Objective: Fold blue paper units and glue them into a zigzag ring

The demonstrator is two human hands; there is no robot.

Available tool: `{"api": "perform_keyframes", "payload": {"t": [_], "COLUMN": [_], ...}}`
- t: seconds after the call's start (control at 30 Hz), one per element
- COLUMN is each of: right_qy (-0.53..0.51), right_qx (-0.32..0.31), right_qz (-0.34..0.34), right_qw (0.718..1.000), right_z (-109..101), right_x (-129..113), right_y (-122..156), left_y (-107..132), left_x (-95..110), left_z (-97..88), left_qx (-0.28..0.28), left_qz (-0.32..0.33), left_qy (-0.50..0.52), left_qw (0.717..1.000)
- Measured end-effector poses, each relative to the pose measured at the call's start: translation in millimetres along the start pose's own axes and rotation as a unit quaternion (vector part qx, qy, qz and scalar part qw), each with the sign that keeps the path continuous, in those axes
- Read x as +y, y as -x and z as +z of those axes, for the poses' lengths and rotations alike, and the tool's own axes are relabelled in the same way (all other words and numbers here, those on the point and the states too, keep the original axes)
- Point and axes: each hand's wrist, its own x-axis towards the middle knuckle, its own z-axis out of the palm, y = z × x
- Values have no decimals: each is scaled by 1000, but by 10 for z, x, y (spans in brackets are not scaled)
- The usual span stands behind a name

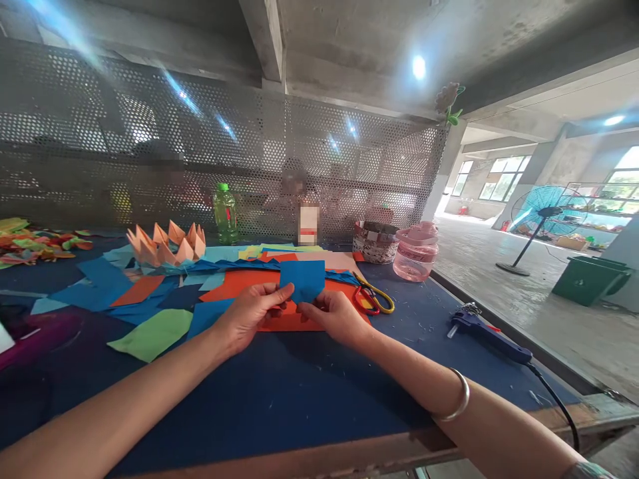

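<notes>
Our left hand (247, 316) and right hand (335, 318) pinch a blue paper piece (303, 279) — edges partly hidden by our grip — above an orange paper sheet (234, 284).

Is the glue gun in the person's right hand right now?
No, the blue hot glue gun lies on the blue work table, while the left hand and right hand both pinch a blue paper piece.

And there's the grey perforated metal screen (150, 146) rising under raw concrete ceiling beams (264, 33)! Out right, a pale concrete floor (479, 266) runs toward bright white-framed windows (503, 178), possibly shelving (589, 213) beyond the teal pedestal fan (546, 209).
</notes>
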Motion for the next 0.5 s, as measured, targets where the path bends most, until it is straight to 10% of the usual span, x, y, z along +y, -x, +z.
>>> {"api": "perform_keyframes", "payload": {"t": [0.5], "right_qy": [30], "right_qx": [-3], "right_qz": [0], "right_qw": [1000], "right_z": [-7], "right_x": [-4], "right_y": [0], "left_y": [5], "left_x": [-33], "left_z": [14], "left_qx": [-6], "left_qz": [63], "left_qy": [-127], "left_qw": [990]}}
